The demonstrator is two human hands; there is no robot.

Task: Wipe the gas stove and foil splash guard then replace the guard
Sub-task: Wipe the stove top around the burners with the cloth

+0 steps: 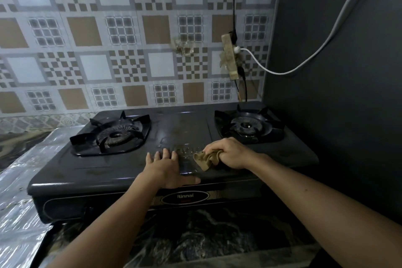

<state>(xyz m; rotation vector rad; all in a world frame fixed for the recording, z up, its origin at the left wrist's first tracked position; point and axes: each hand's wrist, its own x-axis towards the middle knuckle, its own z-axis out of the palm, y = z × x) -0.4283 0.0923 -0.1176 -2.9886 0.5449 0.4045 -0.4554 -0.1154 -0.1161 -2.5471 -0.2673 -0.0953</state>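
The stove (169, 137) is a dark two-burner unit sitting on a marbled dark worktop (195, 230) against a tiled wall (108, 50) — its top is glossy, with dull smears across the middle panel. The left hand (167, 169) lies flat on the front centre, fingers spread, holding nothing. The right hand (228, 154), just beside it, has its grip closed around a crumpled tan cloth (205, 160) touching the stove top. The foil guard (19, 191) — silvery and creased — lies flat at the stove's left.

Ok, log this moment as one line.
stage: wiping stove top | right hand: gripping cloth | left hand: flat on stove | foil guard: lying left of stove
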